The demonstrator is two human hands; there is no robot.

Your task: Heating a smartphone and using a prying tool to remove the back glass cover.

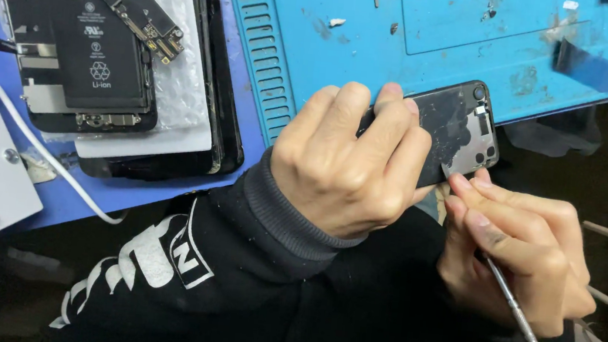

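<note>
the left hand point(346, 160) wraps over a black phone back panel point(456, 130), fingers curled across its top edge, holding it at the front edge of the blue work mat point(436, 35) on the tabletop. the right hand point(516, 247) is closed around a thin metal tool point(520, 318), whose handle trails down toward the lap, with the fingertips point(462, 185) pressed at the panel's lower corner. well apart to the left lies an opened phone point(82, 45) showing its black battery, resting on bubble wrap point(175, 47); a white cable point(45, 157) runs beside it.
</note>
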